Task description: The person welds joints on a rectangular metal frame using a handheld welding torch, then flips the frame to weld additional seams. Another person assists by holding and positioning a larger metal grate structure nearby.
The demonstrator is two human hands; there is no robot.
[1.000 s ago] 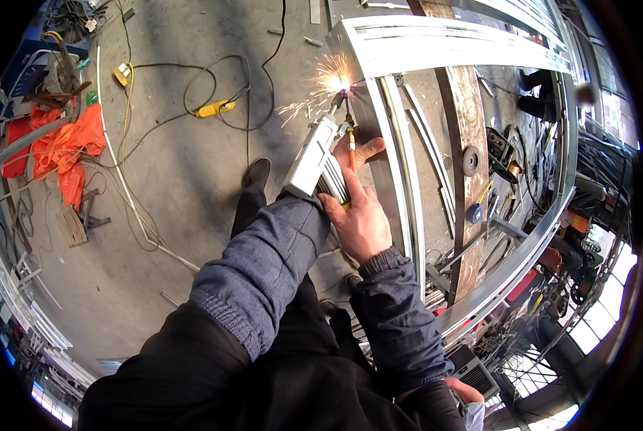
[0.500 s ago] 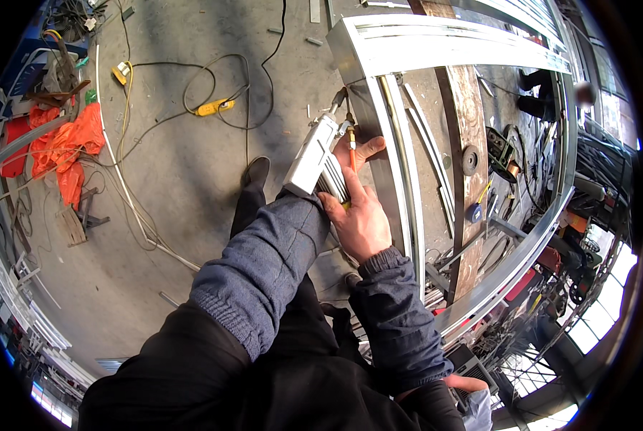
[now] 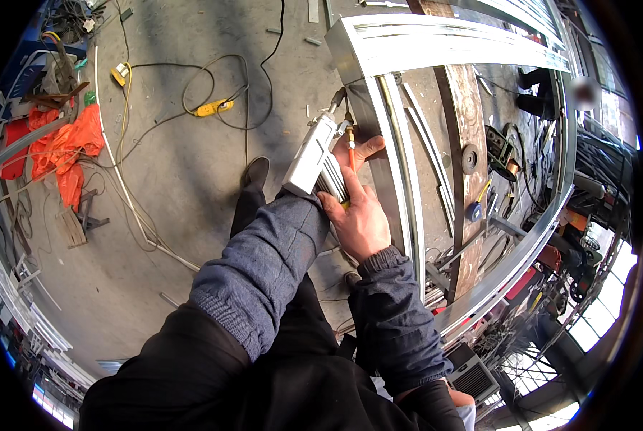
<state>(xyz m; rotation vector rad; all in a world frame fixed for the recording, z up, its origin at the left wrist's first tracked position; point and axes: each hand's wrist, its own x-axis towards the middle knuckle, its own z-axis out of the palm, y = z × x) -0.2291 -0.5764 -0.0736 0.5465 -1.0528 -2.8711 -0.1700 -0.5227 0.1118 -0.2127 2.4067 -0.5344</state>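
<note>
A pale grey, boxy metal tool with a ribbed side stands tilted against the corner of a shiny metal frame. A brass fitting and an orange hose are on its right side. My left hand reaches around behind the tool; most of it is hidden, and only some fingers show next to the frame's upright side. Closed at the tool's lower end is my right hand, its thumb and fingers pressed on the ribbed part beside a small yellow bit.
A wooden plank crosses inside the frame, bearing a round disc and a blue tape measure. Black cables and a yellow connector lie on the floor. Orange sheeting is heaped at left. Another person's legs show beyond the frame.
My hands and the tool have barely moved. Behind my right sleeve, another person has shifted, and more of a grey vented box now shows there.
</note>
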